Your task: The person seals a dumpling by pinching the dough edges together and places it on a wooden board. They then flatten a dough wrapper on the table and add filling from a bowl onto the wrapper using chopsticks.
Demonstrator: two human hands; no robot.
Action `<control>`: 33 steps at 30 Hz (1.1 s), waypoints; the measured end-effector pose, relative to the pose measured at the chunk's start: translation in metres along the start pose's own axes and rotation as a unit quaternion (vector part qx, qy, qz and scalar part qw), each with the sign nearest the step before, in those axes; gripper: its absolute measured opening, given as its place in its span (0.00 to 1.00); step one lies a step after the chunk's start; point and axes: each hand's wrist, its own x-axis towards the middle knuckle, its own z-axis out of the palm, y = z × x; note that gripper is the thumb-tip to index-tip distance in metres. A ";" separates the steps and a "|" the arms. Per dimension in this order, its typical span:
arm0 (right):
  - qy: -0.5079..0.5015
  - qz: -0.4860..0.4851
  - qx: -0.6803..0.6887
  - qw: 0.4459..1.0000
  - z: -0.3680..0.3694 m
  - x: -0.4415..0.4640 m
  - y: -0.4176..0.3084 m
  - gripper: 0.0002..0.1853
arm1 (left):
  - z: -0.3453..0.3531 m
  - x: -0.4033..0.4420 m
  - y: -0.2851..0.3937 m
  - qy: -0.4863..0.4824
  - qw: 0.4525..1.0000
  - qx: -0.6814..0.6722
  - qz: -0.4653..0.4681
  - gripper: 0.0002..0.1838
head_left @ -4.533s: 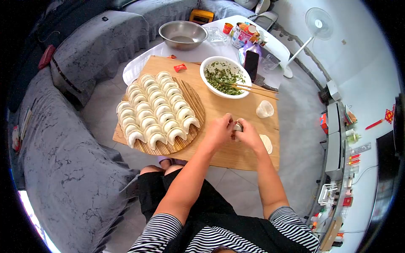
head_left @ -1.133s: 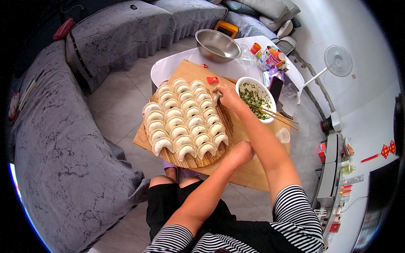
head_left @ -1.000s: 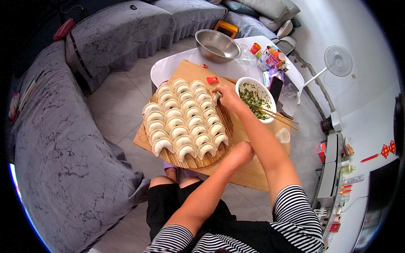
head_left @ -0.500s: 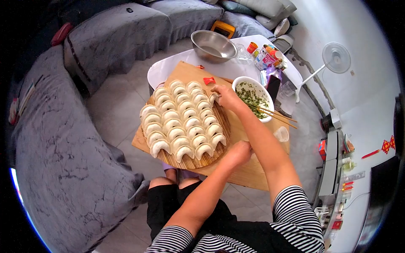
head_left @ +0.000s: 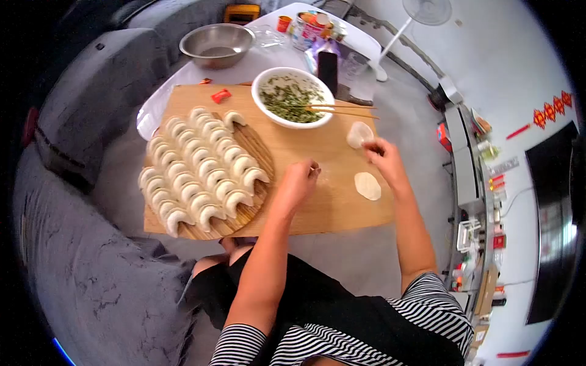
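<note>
Rows of shaped dumplings (head_left: 198, 161) cover a round wooden board (head_left: 259, 149) at the left of the table board. One dumpling (head_left: 234, 118) lies at the far right end of the rows. My left hand (head_left: 298, 183) is over the bare wood right of them, fingers curled together; whatever they may pinch is hidden. My right hand (head_left: 386, 160) has its fingers bent and a little apart, fingertips at the edge of a small translucent whitish round cup (head_left: 359, 134). Just below that hand, a flat dumpling wrapper (head_left: 367, 186) rests on the wood.
A white bowl (head_left: 259, 100) of green filling stands behind my hands, chopsticks (head_left: 348, 111) across its rim. Beyond are a steel basin (head_left: 217, 46), a phone (head_left: 328, 72), a red packet (head_left: 221, 96) and a can (head_left: 305, 30) on a white table. A grey-covered sofa (head_left: 91, 293) curves round the left.
My right hand has released a dumpling at the round board's far edge and moved right to the cup. The view has turned right, and the wrapper now shows beside my right hand.
</note>
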 end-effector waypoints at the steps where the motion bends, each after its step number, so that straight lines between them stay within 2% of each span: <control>1: 0.007 0.006 -0.001 1.000 -0.016 -0.010 0.031 0.11 | 0.008 0.002 -0.001 -0.009 1.000 -0.001 0.002 0.08; 3: 0.014 0.061 -0.074 0.995 -0.034 -0.027 0.091 0.13 | 0.024 0.007 -0.002 -0.010 0.999 -0.048 0.011 0.08; 6: 0.047 0.075 -0.092 0.992 -0.030 -0.046 0.118 0.16 | 0.044 0.012 -0.001 -0.025 0.999 -0.017 0.040 0.09; 9: 0.035 0.061 -0.129 0.989 -0.019 -0.048 0.100 0.19 | 0.061 0.019 0.000 -0.040 0.997 0.007 0.066 0.10; 11: 0.064 0.034 -0.158 0.985 -0.012 -0.047 0.111 0.21 | 0.069 0.023 -0.002 -0.050 0.996 0.015 0.068 0.10; 14: 0.041 0.031 -0.180 0.982 -0.014 -0.048 0.100 0.20 | 0.067 0.029 -0.007 -0.024 0.999 0.007 0.036 0.09; 16: 0.054 0.106 -0.119 0.986 -0.011 -0.049 0.099 0.19 | 0.052 0.032 -0.002 0.026 0.999 -0.026 0.023 0.08; 17: 0.053 0.107 -0.112 0.987 -0.010 -0.048 0.101 0.19 | 0.047 0.033 -0.005 0.026 0.999 -0.019 0.021 0.08; 19: 0.008 0.105 -0.083 0.991 -0.012 -0.049 0.104 0.17 | 0.037 0.034 -0.006 0.057 0.994 -0.090 -0.026 0.07; 24: 0.013 0.043 -0.067 0.997 -0.007 -0.054 0.098 0.12 | 0.016 0.025 0.001 0.078 0.993 -0.071 -0.044 0.07; 27: 0.031 0.007 -0.024 0.999 -0.002 -0.054 0.089 0.10 | 0.012 0.022 -0.002 0.072 0.995 -0.046 -0.053 0.08; 29: 0.034 -0.009 0.008 0.999 0.003 -0.053 0.078 0.10 | 0.014 0.021 -0.006 0.008 0.997 -0.071 -0.022 0.10; 31: -0.020 -0.009 0.170 0.985 0.010 -0.047 0.066 0.10 | 0.017 0.020 -0.004 -0.004 0.994 -0.105 -0.035 0.11; 33: -0.038 -0.016 0.218 0.975 0.021 -0.042 0.049 0.12 | 0.023 0.021 -0.002 -0.017 0.989 -0.140 -0.046 0.11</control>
